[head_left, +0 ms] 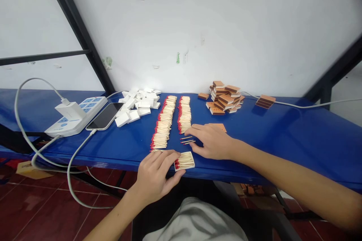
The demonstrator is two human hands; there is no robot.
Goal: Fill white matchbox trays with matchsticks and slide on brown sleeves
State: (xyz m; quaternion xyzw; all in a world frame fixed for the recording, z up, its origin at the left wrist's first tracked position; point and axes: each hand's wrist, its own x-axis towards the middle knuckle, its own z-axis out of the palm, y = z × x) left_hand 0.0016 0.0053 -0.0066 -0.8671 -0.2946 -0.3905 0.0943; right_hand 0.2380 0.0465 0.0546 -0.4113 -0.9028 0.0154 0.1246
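My left hand [158,171] grips the end of a small white matchbox tray [193,158] at the table's front edge, thumb on the near side and fingers on the far side. Red-tipped matches [185,160] fill the tray. My right hand [210,141] is just beyond it, thumb and index finger apart around a few loose matches [186,141] on the table. Two long rows of matches, a left row [163,124] and a shorter right row [184,115], stretch toward the wall. Partly hidden behind my right hand lies an orange-brown matchbox piece [220,126].
White trays [135,103] are heaped at the back left, beside a phone [105,116] and a power strip [76,116] with white cables. Brown matchboxes [226,99] are piled at the back right. Another brown piece [266,101] leans near a cable on the blue table [283,139].
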